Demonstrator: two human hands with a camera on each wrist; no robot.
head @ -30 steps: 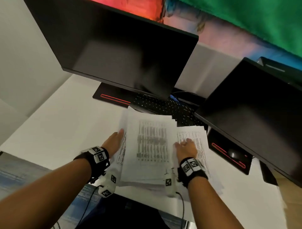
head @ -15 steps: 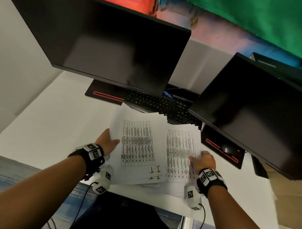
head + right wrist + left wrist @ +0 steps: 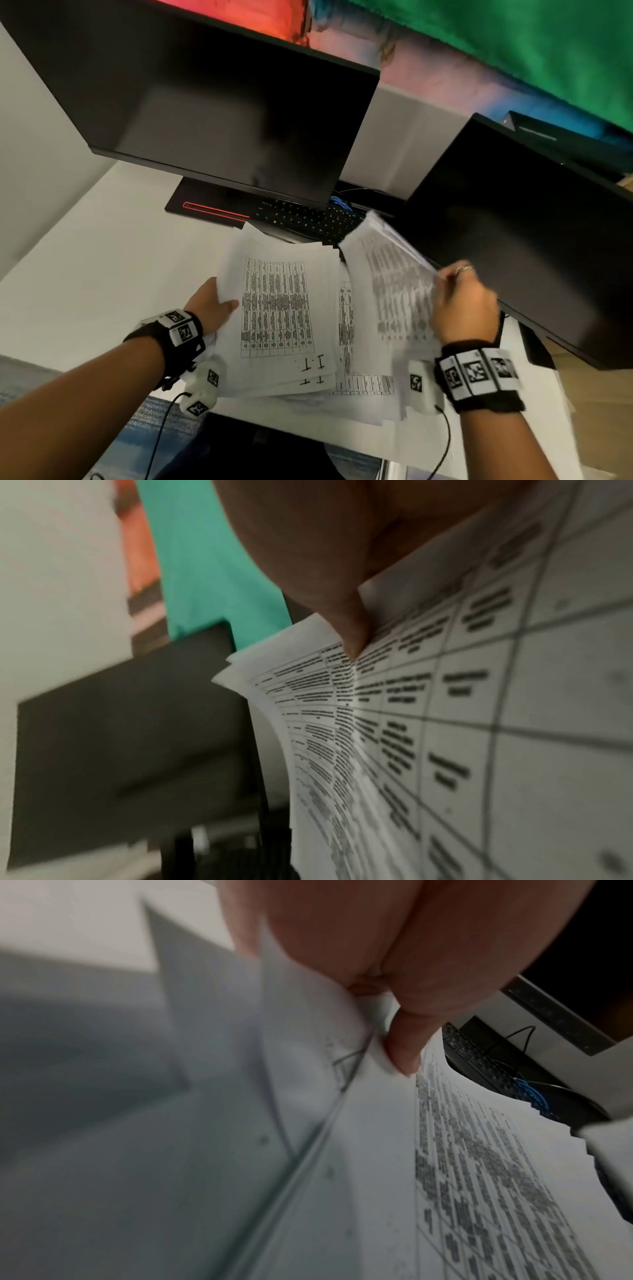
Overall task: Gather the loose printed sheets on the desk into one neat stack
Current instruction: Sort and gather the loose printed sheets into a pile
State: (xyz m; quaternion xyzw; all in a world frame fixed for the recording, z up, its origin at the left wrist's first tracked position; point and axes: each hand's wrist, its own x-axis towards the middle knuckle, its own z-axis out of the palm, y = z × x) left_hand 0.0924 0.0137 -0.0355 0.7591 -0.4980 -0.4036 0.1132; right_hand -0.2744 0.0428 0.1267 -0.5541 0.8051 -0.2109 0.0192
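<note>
On the desk, each hand's grip — left hand, right hand — pinches printed sheets.

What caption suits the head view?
Both hands, left and right, gathering printed sheets before two dark monitors.

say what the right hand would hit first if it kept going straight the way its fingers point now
Probably the right-hand monitor. The right hand, gripping a lifted bundle of sheets, points up and away toward that dark screen, just beyond its fingertips in the head view. Depth is unclear, so it might pass below it.

The right hand pinches a fanned, curling sheaf of printed sheets, thumb on top.
</note>
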